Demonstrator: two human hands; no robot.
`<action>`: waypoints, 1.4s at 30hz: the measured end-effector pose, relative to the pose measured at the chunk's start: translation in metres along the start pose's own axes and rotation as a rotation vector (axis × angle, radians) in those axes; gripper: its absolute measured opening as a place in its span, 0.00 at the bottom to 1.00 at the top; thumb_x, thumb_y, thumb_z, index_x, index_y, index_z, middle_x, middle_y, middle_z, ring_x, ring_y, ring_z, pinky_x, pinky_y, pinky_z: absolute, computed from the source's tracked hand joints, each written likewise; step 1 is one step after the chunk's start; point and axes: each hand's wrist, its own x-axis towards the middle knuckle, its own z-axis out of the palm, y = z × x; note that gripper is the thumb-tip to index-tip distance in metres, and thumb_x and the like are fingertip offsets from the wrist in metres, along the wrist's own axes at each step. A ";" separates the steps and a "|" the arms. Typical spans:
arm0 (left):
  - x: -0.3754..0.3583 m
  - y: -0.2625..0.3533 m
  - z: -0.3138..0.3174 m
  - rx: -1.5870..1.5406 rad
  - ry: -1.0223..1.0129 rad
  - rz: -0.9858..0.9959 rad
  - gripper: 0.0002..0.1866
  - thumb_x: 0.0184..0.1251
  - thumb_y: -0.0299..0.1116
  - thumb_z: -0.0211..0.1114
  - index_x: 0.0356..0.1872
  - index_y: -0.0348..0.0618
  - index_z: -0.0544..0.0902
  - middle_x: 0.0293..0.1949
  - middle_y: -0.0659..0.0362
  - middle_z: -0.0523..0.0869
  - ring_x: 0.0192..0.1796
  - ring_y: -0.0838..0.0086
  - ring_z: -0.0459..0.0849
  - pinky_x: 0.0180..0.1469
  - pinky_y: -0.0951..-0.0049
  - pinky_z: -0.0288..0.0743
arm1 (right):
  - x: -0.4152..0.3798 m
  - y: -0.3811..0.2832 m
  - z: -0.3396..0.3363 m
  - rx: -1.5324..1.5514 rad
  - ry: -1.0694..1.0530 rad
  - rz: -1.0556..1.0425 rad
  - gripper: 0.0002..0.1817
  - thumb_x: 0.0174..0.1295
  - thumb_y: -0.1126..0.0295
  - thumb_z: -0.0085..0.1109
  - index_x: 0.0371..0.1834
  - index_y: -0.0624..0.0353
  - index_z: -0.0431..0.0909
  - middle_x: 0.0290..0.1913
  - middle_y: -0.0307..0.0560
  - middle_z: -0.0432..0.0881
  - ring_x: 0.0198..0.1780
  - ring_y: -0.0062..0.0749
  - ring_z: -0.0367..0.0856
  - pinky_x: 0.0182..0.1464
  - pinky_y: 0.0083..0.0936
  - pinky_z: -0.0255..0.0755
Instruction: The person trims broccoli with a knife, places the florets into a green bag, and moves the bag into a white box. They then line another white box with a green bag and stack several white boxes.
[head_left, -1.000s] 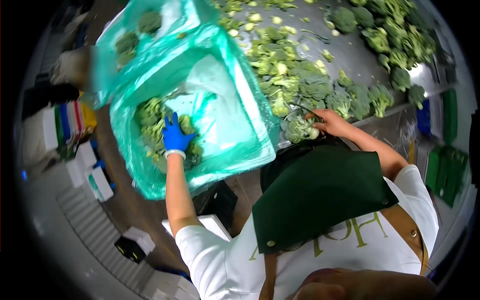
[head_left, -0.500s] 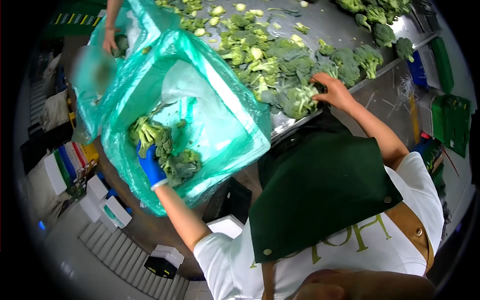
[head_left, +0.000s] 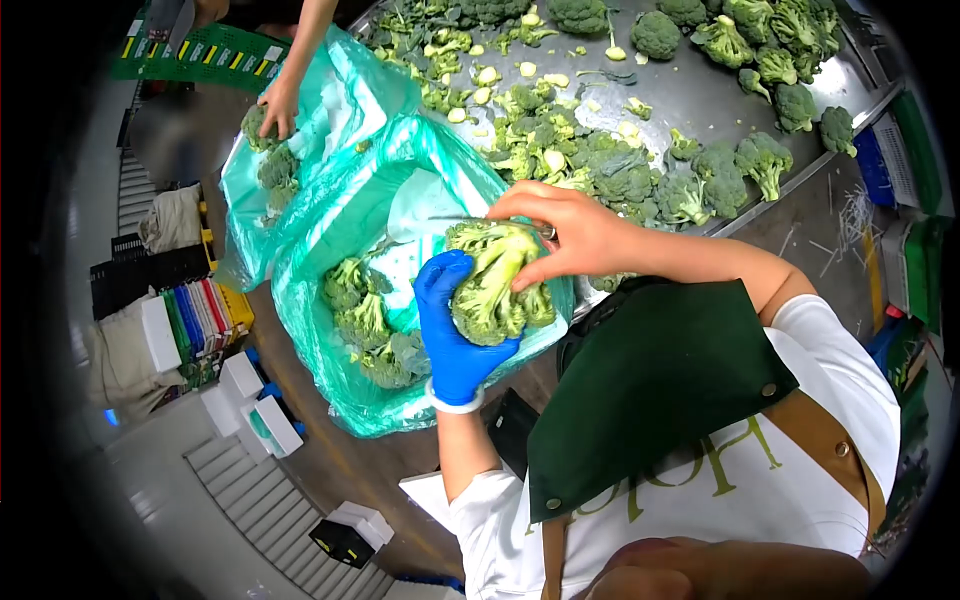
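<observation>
You wear a blue glove with a white cuff on your left hand (head_left: 452,335); your right hand (head_left: 575,237) is bare. White short-sleeved shirt, dark green apron with gold lettering, brown straps.

Big pale letters are showing on the white shirt (head_left: 700,500) of the person, just under the dark green apron (head_left: 650,400). They are upside down in the head view and partly hidden by the apron, so only something like "HO" is showing. The rest is too cut off to read. No other words or numbers are showing clearly.
</observation>
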 end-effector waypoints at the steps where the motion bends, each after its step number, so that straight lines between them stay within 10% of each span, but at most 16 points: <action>1: 0.004 0.007 0.007 -0.053 0.059 -0.041 0.44 0.36 0.39 0.82 0.61 0.42 0.72 0.59 0.50 0.72 0.63 0.57 0.72 0.67 0.57 0.65 | 0.003 0.015 -0.005 0.024 -0.075 -0.033 0.37 0.46 0.60 0.80 0.60 0.58 0.75 0.53 0.43 0.78 0.56 0.31 0.74 0.45 0.26 0.75; 5: 0.004 0.002 0.029 -0.448 0.238 -0.249 0.62 0.35 0.51 0.85 0.73 0.42 0.59 0.73 0.53 0.64 0.66 0.63 0.71 0.62 0.66 0.68 | -0.006 0.034 -0.021 0.761 -0.087 0.748 0.17 0.62 0.72 0.65 0.53 0.57 0.74 0.26 0.38 0.77 0.16 0.15 0.70 0.16 0.16 0.63; 13: 0.020 0.010 0.073 -0.121 0.182 -0.128 0.58 0.36 0.49 0.85 0.72 0.40 0.64 0.73 0.49 0.63 0.72 0.57 0.64 0.71 0.58 0.61 | -0.064 0.112 -0.005 1.433 0.130 1.012 0.13 0.73 0.56 0.53 0.50 0.51 0.71 0.35 0.33 0.76 0.23 0.16 0.74 0.19 0.18 0.70; 19: 0.037 0.019 0.099 -0.442 0.166 -0.239 0.64 0.32 0.50 0.87 0.74 0.37 0.59 0.70 0.50 0.66 0.70 0.58 0.67 0.71 0.58 0.62 | -0.067 0.109 -0.019 1.712 0.095 1.046 0.22 0.75 0.58 0.46 0.63 0.62 0.69 0.57 0.51 0.80 0.55 0.36 0.82 0.58 0.36 0.79; 34: 0.021 0.028 0.098 0.004 0.119 0.009 0.57 0.33 0.41 0.84 0.70 0.38 0.62 0.66 0.51 0.69 0.66 0.57 0.70 0.68 0.56 0.64 | -0.065 0.082 -0.039 1.292 0.032 0.996 0.22 0.74 0.60 0.47 0.66 0.60 0.68 0.59 0.51 0.79 0.56 0.35 0.81 0.57 0.36 0.78; 35: 0.019 0.026 0.098 -0.001 0.123 0.018 0.57 0.33 0.41 0.84 0.70 0.38 0.62 0.65 0.51 0.70 0.66 0.56 0.70 0.68 0.56 0.64 | -0.066 0.088 -0.035 1.288 0.094 0.982 0.21 0.73 0.60 0.50 0.65 0.57 0.69 0.54 0.49 0.80 0.43 0.31 0.84 0.41 0.30 0.81; 37: 0.015 0.026 0.098 0.055 0.145 0.037 0.55 0.35 0.40 0.83 0.70 0.39 0.63 0.65 0.48 0.71 0.65 0.53 0.71 0.66 0.54 0.65 | -0.074 0.115 -0.032 1.090 0.035 0.890 0.21 0.74 0.59 0.49 0.64 0.59 0.70 0.54 0.46 0.81 0.43 0.31 0.84 0.42 0.32 0.81; 40: 0.015 0.023 0.103 0.159 0.198 0.072 0.51 0.37 0.36 0.81 0.69 0.42 0.66 0.62 0.46 0.72 0.63 0.48 0.72 0.64 0.51 0.68 | -0.071 0.069 -0.072 1.340 0.214 0.936 0.21 0.75 0.56 0.49 0.64 0.56 0.65 0.26 0.38 0.75 0.16 0.22 0.69 0.15 0.24 0.60; 42: 0.017 0.026 0.107 0.302 0.179 0.062 0.50 0.38 0.35 0.80 0.69 0.43 0.67 0.63 0.45 0.72 0.63 0.47 0.72 0.63 0.52 0.68 | -0.081 0.068 -0.075 1.090 -0.009 0.745 0.23 0.72 0.60 0.55 0.65 0.57 0.64 0.21 0.36 0.73 0.17 0.21 0.69 0.17 0.23 0.62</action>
